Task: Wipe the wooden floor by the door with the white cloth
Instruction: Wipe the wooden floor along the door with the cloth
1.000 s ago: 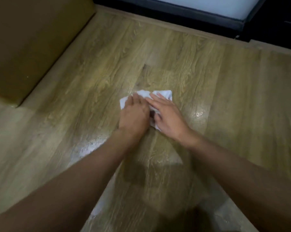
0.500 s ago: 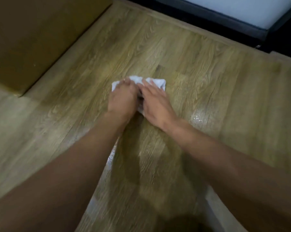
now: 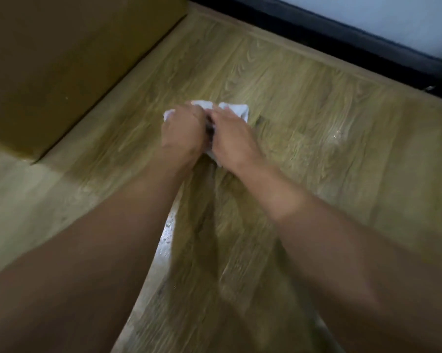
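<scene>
A crumpled white cloth (image 3: 236,111) lies on the wooden floor (image 3: 304,103), a little short of the door. Both my hands sit side by side on top of it and press it down. My left hand (image 3: 183,133) covers its left part, with a white corner showing beyond the knuckles. My right hand (image 3: 231,138) covers its right part, fingers pointing forward and left. Most of the cloth is hidden under my hands. Motion blur softens the fingers.
A dark door frame (image 3: 342,39) with a pale panel (image 3: 380,16) runs across the top right. A large brown box-like block (image 3: 49,59) stands on the floor at the left. Wet shiny patches (image 3: 338,135) glint on the boards to the right and between my forearms.
Both hands have pushed the cloth forward and a little left across the boards, toward the door. The cloth is more bunched than before.
</scene>
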Motion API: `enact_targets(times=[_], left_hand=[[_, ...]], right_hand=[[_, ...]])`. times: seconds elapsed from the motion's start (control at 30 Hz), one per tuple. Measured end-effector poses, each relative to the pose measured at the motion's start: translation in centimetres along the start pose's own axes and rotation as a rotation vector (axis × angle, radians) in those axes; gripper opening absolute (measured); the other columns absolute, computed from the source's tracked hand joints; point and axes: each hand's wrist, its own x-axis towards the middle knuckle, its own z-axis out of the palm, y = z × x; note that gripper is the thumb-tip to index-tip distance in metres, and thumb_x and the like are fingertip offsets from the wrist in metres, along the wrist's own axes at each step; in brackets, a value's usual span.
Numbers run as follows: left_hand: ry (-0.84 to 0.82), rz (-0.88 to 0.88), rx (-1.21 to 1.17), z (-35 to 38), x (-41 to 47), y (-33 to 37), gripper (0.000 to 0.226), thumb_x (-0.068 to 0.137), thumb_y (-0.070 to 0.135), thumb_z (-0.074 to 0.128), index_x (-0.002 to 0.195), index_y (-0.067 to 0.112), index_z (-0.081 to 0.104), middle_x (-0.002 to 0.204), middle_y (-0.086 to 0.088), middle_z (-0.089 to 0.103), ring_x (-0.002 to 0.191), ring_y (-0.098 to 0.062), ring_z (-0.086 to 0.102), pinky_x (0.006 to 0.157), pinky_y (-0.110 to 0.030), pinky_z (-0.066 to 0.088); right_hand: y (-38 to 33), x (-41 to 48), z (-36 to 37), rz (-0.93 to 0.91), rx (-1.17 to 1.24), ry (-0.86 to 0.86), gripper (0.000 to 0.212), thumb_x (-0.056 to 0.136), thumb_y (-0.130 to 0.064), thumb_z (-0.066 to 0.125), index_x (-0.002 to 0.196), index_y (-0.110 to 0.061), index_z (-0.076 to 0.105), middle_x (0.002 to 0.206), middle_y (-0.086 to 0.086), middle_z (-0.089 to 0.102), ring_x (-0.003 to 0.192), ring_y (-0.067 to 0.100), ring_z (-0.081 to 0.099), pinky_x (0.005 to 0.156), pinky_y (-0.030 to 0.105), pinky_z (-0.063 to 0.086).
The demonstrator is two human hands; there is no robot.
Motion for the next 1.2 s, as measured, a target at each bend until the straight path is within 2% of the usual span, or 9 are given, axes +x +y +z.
enact_targets(times=[0.1, 0.17, 0.27, 0.4, 0.57, 0.73, 0.83, 0.97, 1.2], left_hand=[[0.044, 0.086, -0.03, 3.2, -4.2, 1.4, 0.046, 0.083, 0.022, 0.058, 0.124, 0.002, 0.053, 0.133, -0.017, 0.051, 0.124, -0.032, 0.046, 0.101, -0.039, 0.036], [0.073, 0.149, 0.048, 4.2, -4.4, 2.2, 0.051, 0.083, 0.026, 0.058, 0.127, 0.001, 0.051, 0.135, -0.018, 0.048, 0.127, -0.032, 0.042, 0.107, -0.04, 0.029], [0.07, 0.199, 0.154, 3.8, 0.5, 3.4, 0.039, 0.088, 0.016, 0.051, 0.125, 0.004, 0.051, 0.129, -0.018, 0.049, 0.119, -0.033, 0.045, 0.1, -0.04, 0.031], [-0.032, 0.127, 0.133, 1.9, 8.3, 5.9, 0.032, 0.091, 0.008, 0.045, 0.12, 0.002, 0.055, 0.127, -0.02, 0.053, 0.118, -0.035, 0.051, 0.094, -0.043, 0.04], [-0.049, 0.35, 0.186, 2.3, 5.0, 7.6, 0.045, 0.09, 0.025, 0.053, 0.128, 0.002, 0.049, 0.128, -0.02, 0.052, 0.116, -0.034, 0.052, 0.09, -0.04, 0.042], [-0.208, 0.424, 0.247, 4.7, -2.4, 11.5, 0.063, 0.099, 0.03, 0.034, 0.148, -0.003, 0.012, 0.155, -0.024, 0.011, 0.144, -0.038, 0.011, 0.117, -0.045, 0.008], [-0.072, 0.423, 0.283, 5.1, 1.5, 12.7, 0.057, 0.096, 0.019, 0.04, 0.145, -0.003, 0.022, 0.15, -0.024, 0.023, 0.139, -0.037, 0.024, 0.113, -0.044, 0.02], [-0.194, 0.291, 0.244, 3.7, 4.9, 16.0, 0.051, 0.094, 0.021, 0.05, 0.14, 0.003, 0.036, 0.142, -0.02, 0.038, 0.131, -0.034, 0.038, 0.102, -0.044, 0.035], [-0.164, 0.575, 0.356, 6.6, -4.9, 18.3, 0.06, 0.101, 0.024, 0.026, 0.149, -0.002, 0.002, 0.157, -0.021, 0.005, 0.144, -0.037, 0.012, 0.115, -0.046, 0.015]], right_hand=[[1.8, -5.9, -0.6, -0.003, 0.011, -0.004, 0.069, 0.078, -0.036, 0.025, 0.138, -0.011, 0.047, 0.148, 0.008, 0.042, 0.142, 0.024, 0.03, 0.116, 0.044, 0.025], [2.9, -7.8, -1.7, -0.04, 0.027, -0.009, 0.054, 0.089, -0.023, 0.035, 0.141, -0.012, 0.044, 0.149, 0.007, 0.04, 0.143, 0.023, 0.029, 0.116, 0.043, 0.025], [4.9, -2.5, -3.4, -0.068, -0.006, -0.005, 0.048, 0.09, -0.008, 0.048, 0.138, -0.006, 0.048, 0.145, 0.015, 0.045, 0.137, 0.03, 0.038, 0.114, 0.038, 0.028], [6.9, 5.6, -4.7, 0.142, 0.075, -0.068, 0.043, 0.085, -0.029, 0.041, 0.118, -0.015, 0.064, 0.124, 0.012, 0.06, 0.112, 0.025, 0.059, 0.101, 0.043, 0.046], [8.2, -1.7, -6.1, 0.054, -0.119, -0.017, 0.047, 0.097, -0.009, 0.038, 0.144, -0.004, 0.036, 0.152, 0.015, 0.033, 0.143, 0.03, 0.027, 0.117, 0.037, 0.018], [12.4, -10.4, -7.5, -0.105, -0.235, -0.136, 0.052, 0.093, -0.024, 0.035, 0.138, 0.0, 0.044, 0.143, 0.019, 0.046, 0.135, 0.034, 0.039, 0.112, 0.042, 0.031], [13.8, -5.9, -9.2, -0.064, -0.207, -0.105, 0.052, 0.097, -0.025, 0.035, 0.144, -0.005, 0.035, 0.152, 0.013, 0.033, 0.144, 0.026, 0.025, 0.118, 0.04, 0.019], [14.9, -1.2, -10.6, 0.066, -0.13, -0.018, 0.055, 0.088, -0.01, 0.055, 0.141, -0.004, 0.041, 0.147, 0.015, 0.041, 0.14, 0.028, 0.032, 0.115, 0.031, 0.021], [17.8, -15.6, -12.0, -0.093, -0.299, -0.048, 0.049, 0.094, -0.022, 0.037, 0.138, -0.003, 0.045, 0.142, 0.017, 0.047, 0.134, 0.031, 0.042, 0.11, 0.036, 0.032]])
